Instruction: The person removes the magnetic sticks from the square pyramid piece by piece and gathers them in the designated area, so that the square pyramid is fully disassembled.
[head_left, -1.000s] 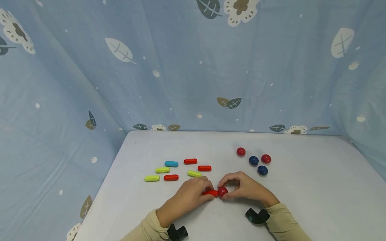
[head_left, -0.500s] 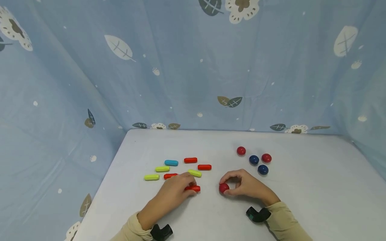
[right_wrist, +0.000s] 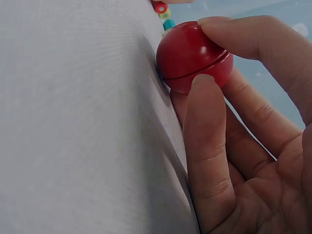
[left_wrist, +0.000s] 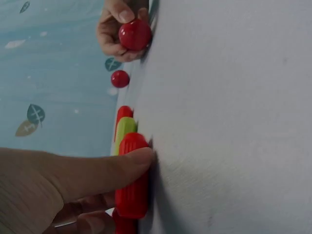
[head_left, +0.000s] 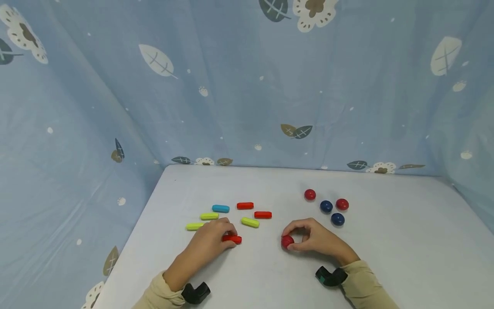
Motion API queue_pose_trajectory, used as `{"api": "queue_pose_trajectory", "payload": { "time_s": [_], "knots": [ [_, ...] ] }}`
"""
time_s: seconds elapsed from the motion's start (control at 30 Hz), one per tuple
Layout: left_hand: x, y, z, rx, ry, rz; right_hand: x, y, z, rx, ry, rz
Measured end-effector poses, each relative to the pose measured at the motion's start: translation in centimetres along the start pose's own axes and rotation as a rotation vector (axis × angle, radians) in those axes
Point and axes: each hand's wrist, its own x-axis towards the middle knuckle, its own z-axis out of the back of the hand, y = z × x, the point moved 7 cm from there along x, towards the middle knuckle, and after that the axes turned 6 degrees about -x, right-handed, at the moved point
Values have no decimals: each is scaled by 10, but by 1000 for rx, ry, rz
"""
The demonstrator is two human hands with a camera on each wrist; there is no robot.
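My left hand [head_left: 210, 236] pinches a red ribbed stick [head_left: 236, 240] between thumb and fingers, low over the white table. In the left wrist view the thumb crosses the red stick [left_wrist: 132, 197], and part of another red piece [left_wrist: 126, 225] shows below it. Well to the right, my right hand [head_left: 316, 237] holds a red ball [head_left: 287, 241] by thumb and fingertips. The right wrist view shows this glossy ball [right_wrist: 187, 56] with a groove around it, close to the table surface. A gap of table lies between the stick and the ball.
Around the left hand lie a blue stick [head_left: 221, 208], red sticks [head_left: 245, 206] and yellow-green sticks [head_left: 250, 222]. Behind the right hand sit two red balls [head_left: 310, 195] and two dark blue balls [head_left: 337, 219]. A patterned blue curtain [head_left: 239, 107] borders the white table [head_left: 405, 240].
My left hand has drawn the red stick leftward, away from the red ball it was beside, and now covers another red stick. The right hand stays nearly in place with the ball.
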Motion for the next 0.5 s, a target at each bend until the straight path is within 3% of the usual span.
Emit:
{"api": "queue_pose_trajectory", "payload": {
  "time_s": [0.13, 0.23, 0.37, 0.43, 0.5],
  "knots": [
    [-2, -5, 1, -28, 9, -6, 2, 0, 0, -11, -4, -5],
    [-6, -23, -8, -92, 53, -68, 3, 0, 0, -15, -7, -9],
    [-15, -58, -38, -215, 238, -237, -1, 1, 9, 9, -33, 11],
    [-22, -73, -57, -274, 365, -298, -8, 5, 24, 17, -84, 39],
    [-28, -82, -71, -287, 451, -339, -20, 9, 48, 15, -173, 68]
  ]
}}
